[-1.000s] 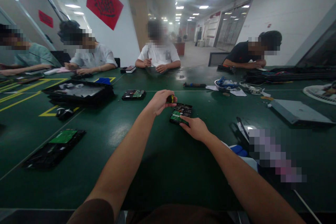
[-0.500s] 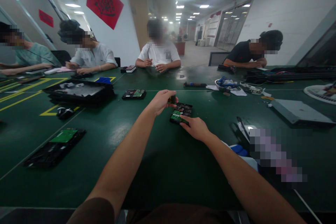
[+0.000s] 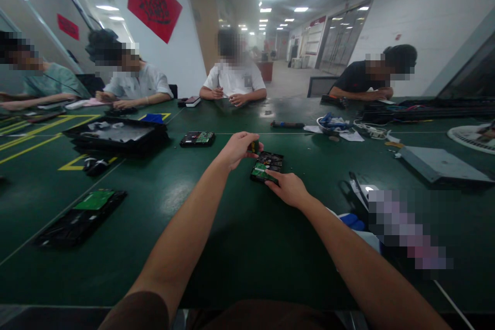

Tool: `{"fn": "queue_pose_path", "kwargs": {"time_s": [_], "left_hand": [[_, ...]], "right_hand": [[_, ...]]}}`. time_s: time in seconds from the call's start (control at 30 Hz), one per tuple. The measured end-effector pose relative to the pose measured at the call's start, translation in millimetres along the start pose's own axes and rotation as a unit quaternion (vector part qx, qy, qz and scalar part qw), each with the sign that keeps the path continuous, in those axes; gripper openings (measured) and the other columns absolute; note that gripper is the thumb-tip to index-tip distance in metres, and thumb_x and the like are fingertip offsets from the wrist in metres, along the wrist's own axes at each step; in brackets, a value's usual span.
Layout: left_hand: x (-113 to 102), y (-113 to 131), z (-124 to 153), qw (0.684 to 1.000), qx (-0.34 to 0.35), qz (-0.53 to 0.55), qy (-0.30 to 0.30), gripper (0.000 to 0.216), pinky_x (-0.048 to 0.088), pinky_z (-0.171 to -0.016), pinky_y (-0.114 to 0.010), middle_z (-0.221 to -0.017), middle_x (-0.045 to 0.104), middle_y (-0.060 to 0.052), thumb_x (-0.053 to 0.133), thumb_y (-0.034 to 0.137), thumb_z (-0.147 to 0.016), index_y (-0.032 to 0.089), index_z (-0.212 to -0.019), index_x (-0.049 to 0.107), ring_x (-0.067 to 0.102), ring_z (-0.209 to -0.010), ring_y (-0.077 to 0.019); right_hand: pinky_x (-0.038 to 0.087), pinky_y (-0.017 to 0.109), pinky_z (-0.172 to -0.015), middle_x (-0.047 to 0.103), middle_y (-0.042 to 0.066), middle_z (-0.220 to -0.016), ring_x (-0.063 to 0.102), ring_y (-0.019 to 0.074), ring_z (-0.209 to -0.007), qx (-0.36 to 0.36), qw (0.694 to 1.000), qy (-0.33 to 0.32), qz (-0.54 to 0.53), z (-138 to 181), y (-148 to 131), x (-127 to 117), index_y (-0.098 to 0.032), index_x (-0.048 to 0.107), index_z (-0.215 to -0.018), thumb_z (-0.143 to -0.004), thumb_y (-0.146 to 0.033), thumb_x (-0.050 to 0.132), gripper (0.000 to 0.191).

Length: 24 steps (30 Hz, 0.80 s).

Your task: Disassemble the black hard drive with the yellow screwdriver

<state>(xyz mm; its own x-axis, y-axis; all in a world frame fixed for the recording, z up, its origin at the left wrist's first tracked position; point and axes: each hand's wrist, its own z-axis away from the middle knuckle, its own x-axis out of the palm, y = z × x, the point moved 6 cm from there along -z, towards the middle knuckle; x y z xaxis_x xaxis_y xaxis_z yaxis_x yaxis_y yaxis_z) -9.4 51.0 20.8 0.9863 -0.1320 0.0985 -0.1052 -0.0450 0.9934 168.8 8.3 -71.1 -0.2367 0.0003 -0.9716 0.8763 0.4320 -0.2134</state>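
Note:
A black hard drive [image 3: 270,162] with a green circuit board on top lies on the dark green table [image 3: 240,237] ahead of me. My left hand [image 3: 236,148] is closed round a small screwdriver [image 3: 253,145] with a yellow and black handle, held upright over the drive's far left corner. My right hand [image 3: 289,188] rests at the drive's near edge, its index finger pressed on the green board and the other fingers curled.
A second drive [image 3: 197,138] lies further back, left of it a black tray [image 3: 116,134], and a flat device with a green board [image 3: 83,216] sits at near left. Several people sit along the far side. A grey box [image 3: 441,165] and cables [image 3: 336,124] lie to the right.
None of note: my left hand shifted very slightly on the screwdriver handle, my right hand stayed on the drive.

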Motion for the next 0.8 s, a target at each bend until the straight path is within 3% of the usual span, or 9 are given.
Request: {"fn": "queue_pose_path", "kwargs": {"time_s": [0.2, 0.37, 0.53, 0.8], "left_hand": [[-8, 6, -1, 0.996, 0.044, -0.043, 0.065, 0.021, 0.051, -0.055, -0.023, -0.084, 0.069, -0.008, 0.070, 0.036, -0.078, 0.015, -0.078, 0.067, 0.063, -0.075, -0.0159], [-6, 8, 0, 0.996, 0.042, -0.062, 0.047, 0.020, 0.049, -0.052, -0.022, -0.080, 0.067, -0.006, 0.069, 0.035, -0.077, 0.016, -0.079, 0.071, 0.061, -0.071, -0.0151], [0, 4, 1, 1.000, 0.014, -0.001, 0.014, 0.022, 0.054, -0.057, -0.026, -0.082, 0.071, -0.010, 0.071, 0.036, -0.079, 0.015, -0.086, 0.065, 0.067, -0.076, -0.0183], [-10, 6, -4, 0.993, 0.068, -0.068, 0.071, 0.022, 0.045, -0.049, -0.021, -0.084, 0.069, -0.008, 0.067, 0.036, -0.078, 0.015, -0.079, 0.072, 0.061, -0.071, -0.0149]], "right_hand": [[0.053, 0.038, -0.088, 0.074, 0.007, -0.122, 0.071, 0.0277, -0.103, 0.000, 1.000, -0.001, 0.002, 0, -1, -1, -0.036, 0.048, -0.152, -0.102, -0.064, 0.039, 0.058], [0.053, 0.038, -0.088, 0.074, 0.007, -0.122, 0.071, 0.0273, -0.103, -0.002, 1.000, 0.003, 0.006, 1, -1, -1, -0.036, 0.050, -0.151, -0.102, -0.063, 0.039, 0.057], [0.052, 0.038, -0.089, 0.073, 0.007, -0.124, 0.070, 0.0277, -0.104, -0.004, 1.000, 0.001, 0.006, 0, -1, 0, -0.036, 0.049, -0.151, -0.102, -0.063, 0.038, 0.057], [0.052, 0.038, -0.089, 0.073, 0.007, -0.123, 0.070, 0.0278, -0.105, -0.003, 1.000, 0.005, 0.005, 0, 0, 1, -0.035, 0.050, -0.151, -0.102, -0.063, 0.039, 0.057]]}}
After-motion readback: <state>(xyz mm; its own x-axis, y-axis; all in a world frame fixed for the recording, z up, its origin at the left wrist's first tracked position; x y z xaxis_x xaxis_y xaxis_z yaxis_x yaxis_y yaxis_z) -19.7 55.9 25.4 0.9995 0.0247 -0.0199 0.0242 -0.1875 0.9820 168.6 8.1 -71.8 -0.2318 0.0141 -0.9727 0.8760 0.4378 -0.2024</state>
